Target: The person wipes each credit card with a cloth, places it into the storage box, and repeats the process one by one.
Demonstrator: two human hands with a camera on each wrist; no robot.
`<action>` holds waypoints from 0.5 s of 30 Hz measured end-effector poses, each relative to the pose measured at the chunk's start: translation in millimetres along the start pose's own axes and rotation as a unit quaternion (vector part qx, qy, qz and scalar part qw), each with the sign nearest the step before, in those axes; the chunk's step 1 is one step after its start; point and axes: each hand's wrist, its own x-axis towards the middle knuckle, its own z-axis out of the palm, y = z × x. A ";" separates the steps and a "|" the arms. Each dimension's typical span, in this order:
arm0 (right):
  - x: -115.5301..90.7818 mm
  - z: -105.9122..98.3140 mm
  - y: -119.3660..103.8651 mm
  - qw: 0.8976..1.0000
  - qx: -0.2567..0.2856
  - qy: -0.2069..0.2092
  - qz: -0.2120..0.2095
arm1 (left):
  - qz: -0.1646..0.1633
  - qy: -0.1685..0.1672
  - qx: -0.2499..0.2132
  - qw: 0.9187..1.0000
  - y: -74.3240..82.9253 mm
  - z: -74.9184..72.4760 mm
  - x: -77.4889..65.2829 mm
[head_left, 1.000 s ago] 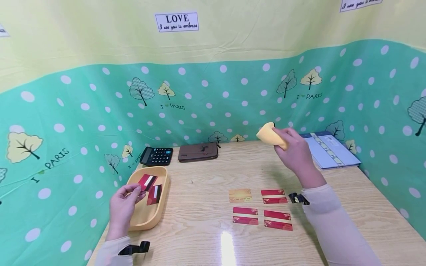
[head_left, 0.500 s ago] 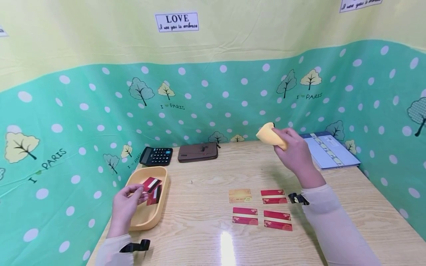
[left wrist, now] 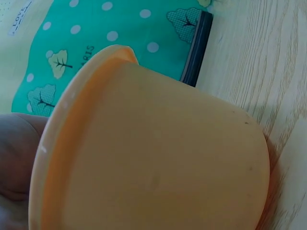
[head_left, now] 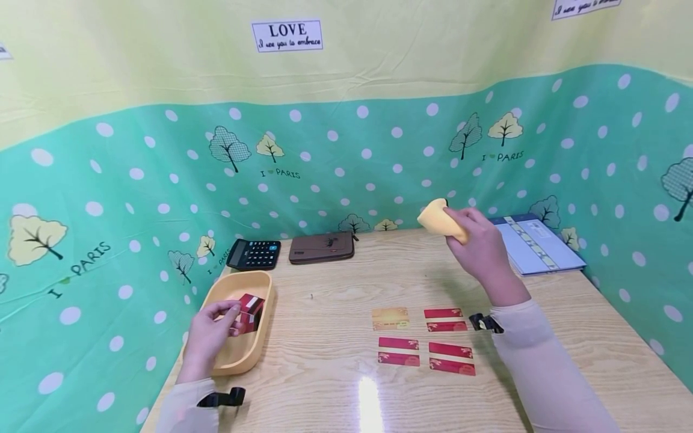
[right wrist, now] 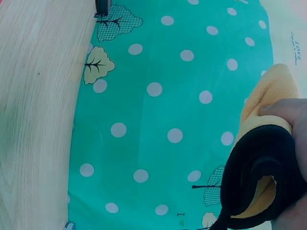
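Clearly, the counter (head_left: 325,337) gives the cards little grip: it looks smooth, so a light brush could push them out of their two rows. The blue folder (head_left: 533,246) lies at the back right, beyond the right forearm, probably out of harm's way. Far left, the tray (head_left: 264,325) sits with the left hand (head_left: 208,334) over its inside; a low wrist could knock the rim and shift it toward the wallet (head_left: 322,248) or the calculator (head_left: 254,254) behind. The right hand (head_left: 476,243) grasps a folded yellow cloth (head_left: 440,221) with black trim, raised above the counter; a loose grip might let the fold spring apart. At that forearm, the black wrist strap (head_left: 486,323) appears just beside the nearest card, so lowering the arm carelessly could drag it. Smallest come the cards: one gold card (head_left: 390,317) and three red cards (head_left: 397,350) lie flat on the counter. The left thumb and fingers pinch a tilted red card (head_left: 252,303) over the tray, above another card (head_left: 247,325) inside. Held by its edge, it could slip, or catch the lower one and lift both.
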 end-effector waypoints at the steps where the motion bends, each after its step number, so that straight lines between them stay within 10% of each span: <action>1: 0.1 -0.5 -0.1 1.000 0.000 0.000 0.000 | 0.000 -0.002 0.010 1.000 -0.8 -0.3 0.8; 15: 1.5 -3.6 -0.7 1.000 0.002 0.006 0.005 | 0.020 0.014 0.057 0.998 -1.8 -4.5 0.4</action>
